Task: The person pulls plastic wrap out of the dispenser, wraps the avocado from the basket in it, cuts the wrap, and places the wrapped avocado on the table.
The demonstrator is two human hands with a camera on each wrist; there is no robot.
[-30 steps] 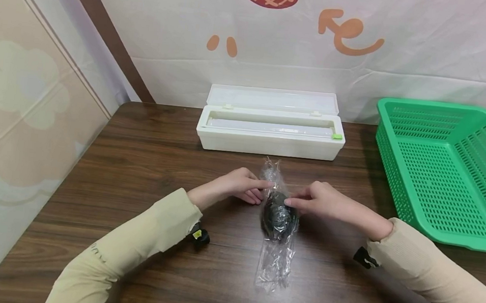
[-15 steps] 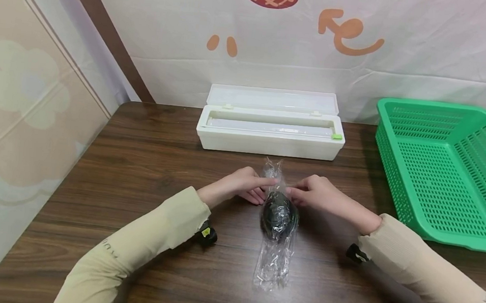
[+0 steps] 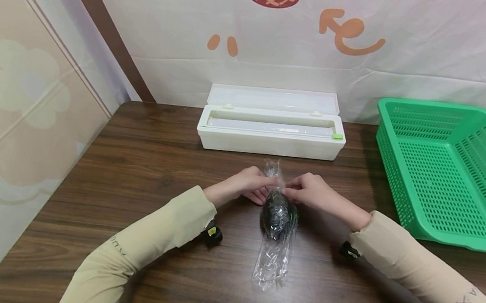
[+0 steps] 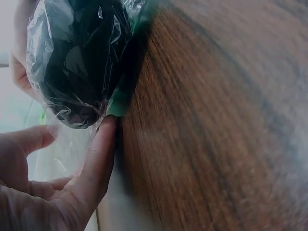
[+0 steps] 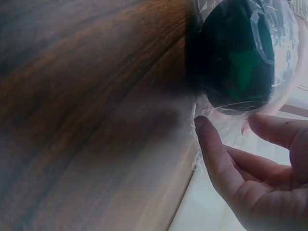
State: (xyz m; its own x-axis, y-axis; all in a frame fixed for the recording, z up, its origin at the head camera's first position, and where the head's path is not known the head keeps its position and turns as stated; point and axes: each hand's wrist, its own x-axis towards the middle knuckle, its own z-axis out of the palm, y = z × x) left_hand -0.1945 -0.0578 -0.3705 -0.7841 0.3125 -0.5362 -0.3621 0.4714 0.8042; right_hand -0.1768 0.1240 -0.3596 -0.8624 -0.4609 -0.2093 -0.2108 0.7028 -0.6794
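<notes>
In the head view a dark green, oval thing lies at the middle of the table, wrapped in clear cling film. Loose film sticks out at its near and far ends. At the far end my left hand pinches the film between thumb and fingers, close against the oval thing. From the other side my right hand pinches the same gathered film. The left wrist view has the wrapped dark thing just past the fingertips. Green shows through the film in the right wrist view, on the dark thing.
Behind the hands stands a white cling film box, its clear lid raised and a roll inside. A green slotted plastic basket is at the right. A printed cloth hangs along the table's back edge.
My right hand has moved from the dark thing's upper side to the film at its far end. The left hand has shifted slightly right, and the two hands are closer together.
</notes>
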